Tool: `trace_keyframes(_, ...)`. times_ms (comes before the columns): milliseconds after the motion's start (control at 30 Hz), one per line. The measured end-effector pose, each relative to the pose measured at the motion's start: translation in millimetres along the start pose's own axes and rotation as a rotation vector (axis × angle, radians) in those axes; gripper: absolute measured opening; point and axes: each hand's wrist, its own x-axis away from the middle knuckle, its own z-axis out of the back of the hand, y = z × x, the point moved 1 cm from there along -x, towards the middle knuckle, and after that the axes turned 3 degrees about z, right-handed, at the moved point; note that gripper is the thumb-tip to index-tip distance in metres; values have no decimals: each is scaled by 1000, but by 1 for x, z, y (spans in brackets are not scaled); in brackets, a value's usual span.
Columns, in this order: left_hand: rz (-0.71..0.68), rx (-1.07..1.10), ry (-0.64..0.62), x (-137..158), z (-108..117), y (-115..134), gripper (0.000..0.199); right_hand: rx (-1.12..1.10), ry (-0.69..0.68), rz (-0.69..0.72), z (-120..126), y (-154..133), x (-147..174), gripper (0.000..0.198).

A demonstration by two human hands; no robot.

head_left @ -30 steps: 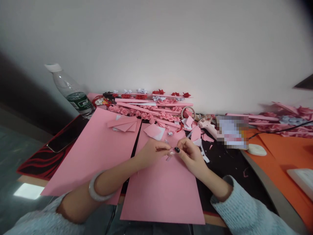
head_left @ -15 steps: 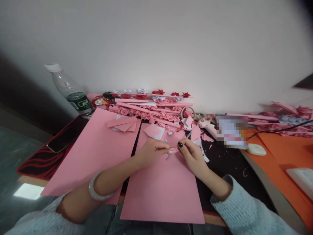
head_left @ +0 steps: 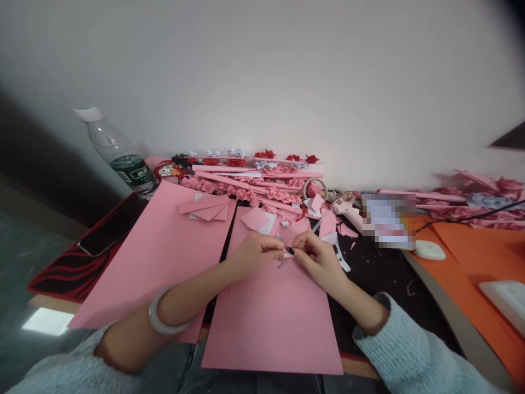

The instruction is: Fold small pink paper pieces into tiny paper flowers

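My left hand [head_left: 262,250] and my right hand [head_left: 320,257] meet fingertip to fingertip over a large pink paper sheet [head_left: 273,323]. Pinched between them is a small folded piece of pink paper, now almost wholly covered by the fingers. The dark-nailed thumb of my right hand presses against it, close to the left thumb. Just beyond the hands lie a pink and white paper square [head_left: 258,220] and several small scraps. Another pink sheet [head_left: 164,262] is under my left forearm, with folded pink pieces [head_left: 207,209] on its far end.
Along the wall lie paper flowers [head_left: 244,194] and rolled pink sticks. A tape roll [head_left: 315,189] and a glue gun [head_left: 348,210] stand behind my right hand. A water bottle [head_left: 118,150] and a phone [head_left: 104,230] are left; orange sheets [head_left: 471,251] and a white case [head_left: 430,250] are right.
My right hand's thumb and fingers have moved left onto the small pink paper piece, closing the gap to my left hand. The left hand has hardly moved.
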Motion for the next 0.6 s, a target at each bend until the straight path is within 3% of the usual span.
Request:
trace_keyframes(300,32,120,-33,0,-1,2,24,-29,-74,24,1,4,0,21)
trace_keyframes(600,-14,-34,-29,1,0,1,24,51,-90,79,1,2,-1,17)
